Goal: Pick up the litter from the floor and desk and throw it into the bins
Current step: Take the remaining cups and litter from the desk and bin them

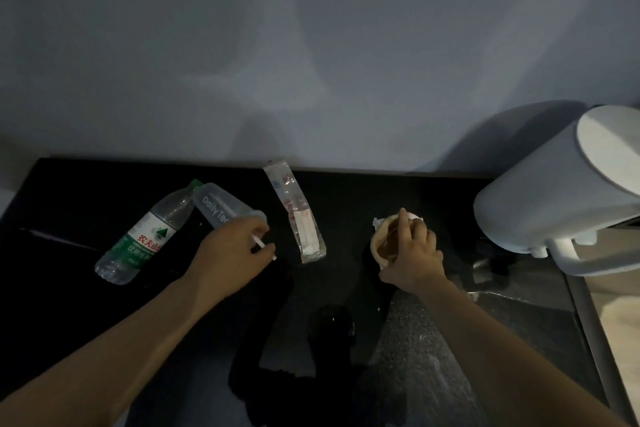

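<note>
Probably a small kitchen corner: dark counter along a plain wall, white kettle at the frame's right.

My right hand covers most of the brown cup. My left hand hides the mouth of the clear cup and pinches a white stick I cannot identify. The right edge cuts off the kettle.

The clear plastic cup lying on the counter read "Daily Te" in pale letters (the rest was covered). The water bottle carried a green-and-white label with red characters "农夫山" and, below them, white "饮用". Red print on the transparent wrapper was too blurred to read.
</note>
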